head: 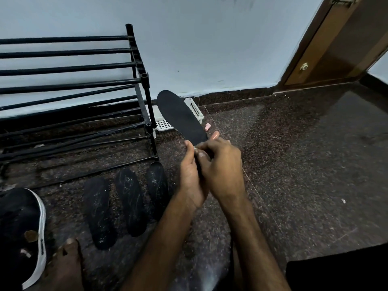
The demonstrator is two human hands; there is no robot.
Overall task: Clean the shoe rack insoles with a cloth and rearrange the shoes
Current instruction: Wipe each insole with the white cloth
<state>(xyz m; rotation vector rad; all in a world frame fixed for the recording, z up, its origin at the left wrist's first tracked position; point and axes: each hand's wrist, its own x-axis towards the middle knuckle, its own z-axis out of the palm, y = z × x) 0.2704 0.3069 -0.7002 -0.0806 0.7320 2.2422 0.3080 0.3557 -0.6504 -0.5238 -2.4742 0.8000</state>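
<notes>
A flat black fabric insole (180, 116) was held up off the dark speckled stone floor (294, 154), toe towards the wall, probably raised for checking or wiping. The left hand (192, 177) and right hand (223, 164) both curled round its heel end, touching each other. Its face looked matte and unmarked; no cloth showed. Three scuffed black insoles (130, 202) lay side by side below.

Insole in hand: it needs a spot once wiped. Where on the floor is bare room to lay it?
Wide bare floor lies right of the right hand, from the basket toward the door. Crowded on the left: three insoles and a shoe before the rack.
</notes>
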